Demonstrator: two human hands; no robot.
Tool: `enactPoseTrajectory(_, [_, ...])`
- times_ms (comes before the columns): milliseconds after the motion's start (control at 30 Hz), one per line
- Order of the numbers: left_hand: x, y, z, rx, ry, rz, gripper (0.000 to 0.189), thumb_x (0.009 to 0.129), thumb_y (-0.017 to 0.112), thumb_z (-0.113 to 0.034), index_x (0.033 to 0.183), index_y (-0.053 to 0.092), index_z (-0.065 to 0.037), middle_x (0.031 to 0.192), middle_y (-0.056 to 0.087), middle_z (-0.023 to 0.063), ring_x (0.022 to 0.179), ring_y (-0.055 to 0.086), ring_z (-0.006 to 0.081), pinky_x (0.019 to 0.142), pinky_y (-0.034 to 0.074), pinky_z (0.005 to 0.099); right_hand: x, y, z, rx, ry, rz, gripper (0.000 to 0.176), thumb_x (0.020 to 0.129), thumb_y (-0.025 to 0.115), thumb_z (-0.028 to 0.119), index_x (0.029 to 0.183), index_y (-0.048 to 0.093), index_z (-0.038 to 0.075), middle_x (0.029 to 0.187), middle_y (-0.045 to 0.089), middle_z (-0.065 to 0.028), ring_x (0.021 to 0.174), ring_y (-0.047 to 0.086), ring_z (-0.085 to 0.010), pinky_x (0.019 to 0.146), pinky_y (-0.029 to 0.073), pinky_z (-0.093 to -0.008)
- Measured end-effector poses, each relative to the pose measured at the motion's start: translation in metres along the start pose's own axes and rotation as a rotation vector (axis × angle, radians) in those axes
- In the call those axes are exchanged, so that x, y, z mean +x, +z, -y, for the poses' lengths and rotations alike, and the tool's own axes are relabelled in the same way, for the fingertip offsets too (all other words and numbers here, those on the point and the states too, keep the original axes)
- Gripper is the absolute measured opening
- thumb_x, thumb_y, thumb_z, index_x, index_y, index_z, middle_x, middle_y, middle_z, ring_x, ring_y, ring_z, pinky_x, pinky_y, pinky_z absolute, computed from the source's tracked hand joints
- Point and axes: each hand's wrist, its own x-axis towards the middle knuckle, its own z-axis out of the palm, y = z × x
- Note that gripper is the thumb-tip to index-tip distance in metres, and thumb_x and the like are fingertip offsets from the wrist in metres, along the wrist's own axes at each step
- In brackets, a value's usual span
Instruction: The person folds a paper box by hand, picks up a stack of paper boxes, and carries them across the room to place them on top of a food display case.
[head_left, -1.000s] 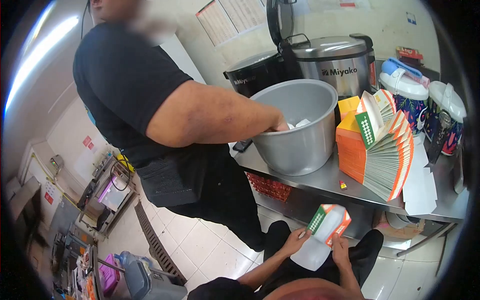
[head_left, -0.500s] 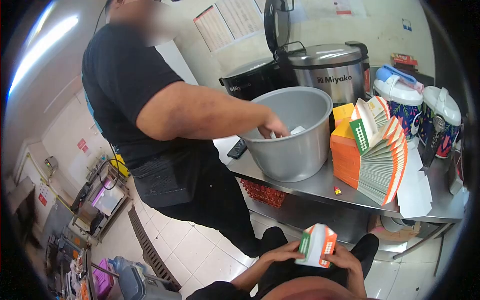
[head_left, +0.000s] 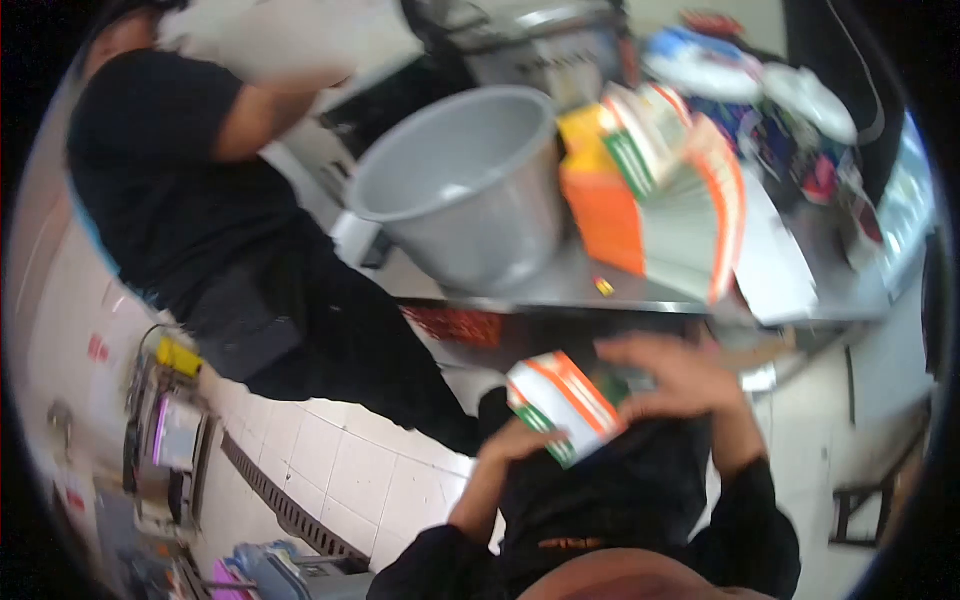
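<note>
A small white carton with orange and green bands (head_left: 565,405) is held above my lap, blurred by motion. My left hand (head_left: 522,440) grips its lower left side. At its right edge is my right hand (head_left: 675,380), with thumb and fingers spread apart and the thumb near or against the carton. Beyond my hands, a fanned stack of flat orange, white and green cartons (head_left: 690,215) lies on the steel table (head_left: 640,295).
A large grey pot (head_left: 470,190) stands on the table's left part, with a rice cooker (head_left: 550,55) behind it. Patterned flasks (head_left: 800,105) are at the back right. A co-worker in black (head_left: 190,200) stands at the left.
The view has shifted, and the carton has turned in my left hand. My right hand has spread its fingers. The co-worker's hand has come out of the pot.
</note>
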Motion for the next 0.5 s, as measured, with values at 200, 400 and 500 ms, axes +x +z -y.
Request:
enactPoseTrajectory(200, [0.023, -0.013, -0.067, -0.257, 0.637, -0.417, 0.037, 0.085, 0.063, -0.013, 0.118, 0.053, 0.002, 0.112, 0.056, 0.0065, 0.101, 0.053, 0.0167, 0.089, 0.042, 0.0336, 0.069, -0.116, 0.048, -0.514, -0.273, -0.783, 0.026, 0.082, 0.064, 0.020, 0.102, 0.063, 0.004, 0.101, 0.066, -0.0120, 0.092, 0.063, -0.0307, 0.079, 0.049, -0.0375])
enactPoseTrajectory(400, [0.043, 0.009, -0.185, 0.020, 0.914, -0.668, 0.026, 0.087, 0.067, -0.012, 0.106, 0.059, 0.003, 0.101, 0.061, 0.0051, 0.089, 0.057, 0.0136, 0.081, 0.046, 0.0291, 0.150, -0.187, -0.022, -0.896, -0.173, -0.375, 0.053, 0.089, 0.051, 0.048, 0.114, 0.064, 0.004, 0.117, 0.060, -0.0213, 0.119, 0.049, -0.0374, 0.100, 0.038, -0.0452])
enactPoseTrajectory(500, [0.057, 0.010, -0.224, -0.011, 1.010, -0.735, 0.027, 0.086, 0.069, -0.010, 0.107, 0.060, 0.004, 0.102, 0.062, 0.0060, 0.090, 0.058, 0.0140, 0.080, 0.047, 0.0291, 0.122, -0.189, 0.005, -1.087, 0.142, -0.209, 0.053, 0.089, 0.051, 0.049, 0.110, 0.066, 0.003, 0.115, 0.061, -0.0208, 0.110, 0.055, -0.0368, 0.096, 0.041, -0.0441])
